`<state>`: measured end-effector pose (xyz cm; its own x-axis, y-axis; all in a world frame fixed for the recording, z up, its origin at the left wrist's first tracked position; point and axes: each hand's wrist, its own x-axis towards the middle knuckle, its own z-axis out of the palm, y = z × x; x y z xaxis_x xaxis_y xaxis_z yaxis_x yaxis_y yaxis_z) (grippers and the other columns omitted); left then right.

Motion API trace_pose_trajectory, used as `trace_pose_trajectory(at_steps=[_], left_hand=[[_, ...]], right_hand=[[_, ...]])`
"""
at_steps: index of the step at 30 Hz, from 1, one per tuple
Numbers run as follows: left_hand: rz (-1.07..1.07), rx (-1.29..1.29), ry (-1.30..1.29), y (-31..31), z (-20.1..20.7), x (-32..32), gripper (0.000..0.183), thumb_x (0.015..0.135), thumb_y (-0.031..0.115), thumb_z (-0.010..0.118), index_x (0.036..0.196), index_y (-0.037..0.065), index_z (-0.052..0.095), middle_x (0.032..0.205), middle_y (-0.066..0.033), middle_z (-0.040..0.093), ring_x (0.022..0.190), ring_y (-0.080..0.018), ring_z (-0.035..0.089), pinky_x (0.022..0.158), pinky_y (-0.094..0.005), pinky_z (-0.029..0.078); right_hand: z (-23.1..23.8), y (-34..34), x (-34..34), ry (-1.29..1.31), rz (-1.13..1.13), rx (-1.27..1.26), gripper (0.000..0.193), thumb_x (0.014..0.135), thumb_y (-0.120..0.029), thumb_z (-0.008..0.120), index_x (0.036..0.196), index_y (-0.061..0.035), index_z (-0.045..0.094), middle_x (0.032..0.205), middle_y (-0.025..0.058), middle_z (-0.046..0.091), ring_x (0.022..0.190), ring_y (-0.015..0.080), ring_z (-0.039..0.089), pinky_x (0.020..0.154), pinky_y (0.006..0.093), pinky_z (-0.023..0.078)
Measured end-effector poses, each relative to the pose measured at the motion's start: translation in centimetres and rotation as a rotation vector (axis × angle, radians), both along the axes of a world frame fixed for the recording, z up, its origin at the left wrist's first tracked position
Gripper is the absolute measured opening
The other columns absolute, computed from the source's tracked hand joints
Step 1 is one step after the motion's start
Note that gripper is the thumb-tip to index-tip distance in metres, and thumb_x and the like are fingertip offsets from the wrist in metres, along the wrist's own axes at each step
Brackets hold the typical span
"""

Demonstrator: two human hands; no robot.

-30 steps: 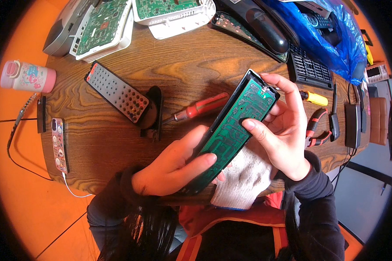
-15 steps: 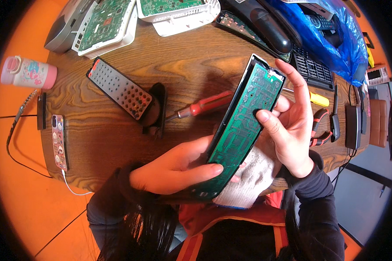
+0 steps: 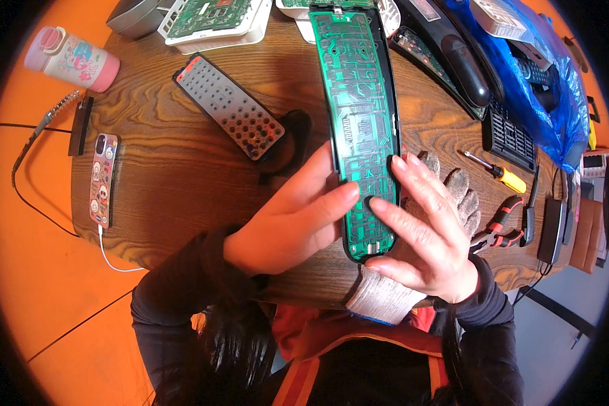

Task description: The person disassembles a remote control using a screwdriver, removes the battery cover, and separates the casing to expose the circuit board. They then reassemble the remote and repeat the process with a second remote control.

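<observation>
A long green circuit board lies in a black remote-control shell, its far end tipped away from me. My left hand grips the left side, thumb on the board near its lower end. My right hand is at the lower right: fingertips rest on the board and the shell's edge, with the thumb by the bottom end. Beneath that hand lies a work glove with a pale cuff and grey fingers. A grey rubber keypad with several buttons sits left of the board.
At right are a yellow-handled screwdriver, red-and-black pliers and a blue plastic bag. White housings with boards stand at the back. A bottle and a charging phone are at left.
The board in its shell has swung more upright and moved farther from me. My right hand has gone from its upper end to its lower end. The red screwdriver is now out of sight.
</observation>
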<state>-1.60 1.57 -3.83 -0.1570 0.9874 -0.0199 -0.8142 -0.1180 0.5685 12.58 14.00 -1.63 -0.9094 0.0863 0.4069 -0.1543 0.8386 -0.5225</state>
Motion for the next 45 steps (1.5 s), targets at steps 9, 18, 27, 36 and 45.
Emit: trace_pose_trajectory(at_steps=[9, 18, 27, 36, 45], left_hand=[[-0.075, -0.024, 0.065, -0.4, 0.4, -0.7, 0.055, 0.089, 0.005, 0.045, 0.137, 0.007, 0.019, 0.132, -0.0075, 0.035, 0.122, -0.0186, 0.035, 0.099, -0.0370, 0.034], [-0.026, 0.047, 0.546, 0.4, -0.4, -1.1, 0.076, 0.070, -0.004, 0.065, 0.132, 0.004, 0.023, 0.137, -0.0146, 0.032, 0.125, -0.0222, 0.034, 0.101, -0.0359, 0.031], [0.002, -0.172, 0.348, -0.4, 0.1, -0.3, 0.079, 0.063, -0.005, 0.073, 0.127, 0.002, 0.027, 0.122, -0.0107, 0.044, 0.113, -0.0185, 0.047, 0.095, -0.0336, 0.038], [-0.052, -0.069, 0.525, -0.6, -0.7, -0.4, 0.081, 0.064, -0.006, 0.074, 0.129, 0.006, 0.027, 0.120, -0.0096, 0.046, 0.112, -0.0206, 0.047, 0.089, -0.0343, 0.044], [-0.179, -0.181, 0.480, -0.3, 0.3, -0.3, 0.088, 0.062, 0.001, 0.078, 0.134, 0.004, 0.028, 0.107, -0.0083, 0.050, 0.095, -0.0160, 0.056, 0.076, -0.0295, 0.049]], right_hand=[[-0.4, 0.1, 0.0, 0.065, -0.008, -0.143, 0.062, 0.066, -0.031, 0.074, 0.113, 0.0038, 0.054, 0.120, 0.0232, 0.050, 0.114, 0.0388, 0.046, 0.094, 0.0436, 0.038], [-0.8, -0.1, 0.7, -0.038, 0.107, -0.470, 0.064, 0.071, 0.001, 0.068, 0.126, 0.0058, 0.034, 0.131, 0.0254, 0.036, 0.126, 0.0360, 0.033, 0.102, 0.0454, 0.028], [-1.0, -1.2, 0.7, 0.029, 0.064, -0.971, 0.057, 0.073, 0.003, 0.067, 0.123, 0.0083, 0.040, 0.124, 0.0197, 0.046, 0.116, 0.0260, 0.046, 0.097, 0.0348, 0.037], [-0.6, -0.9, 1.0, 0.024, 0.065, -0.934, 0.058, 0.070, 0.005, 0.070, 0.121, 0.0081, 0.041, 0.120, 0.0153, 0.047, 0.114, 0.0228, 0.046, 0.097, 0.0331, 0.037], [0.6, -0.3, 1.2, -0.261, -0.082, -1.224, 0.070, 0.060, -0.010, 0.082, 0.117, -0.0011, 0.042, 0.104, 0.0064, 0.053, 0.090, 0.0116, 0.051, 0.079, 0.0246, 0.042]])
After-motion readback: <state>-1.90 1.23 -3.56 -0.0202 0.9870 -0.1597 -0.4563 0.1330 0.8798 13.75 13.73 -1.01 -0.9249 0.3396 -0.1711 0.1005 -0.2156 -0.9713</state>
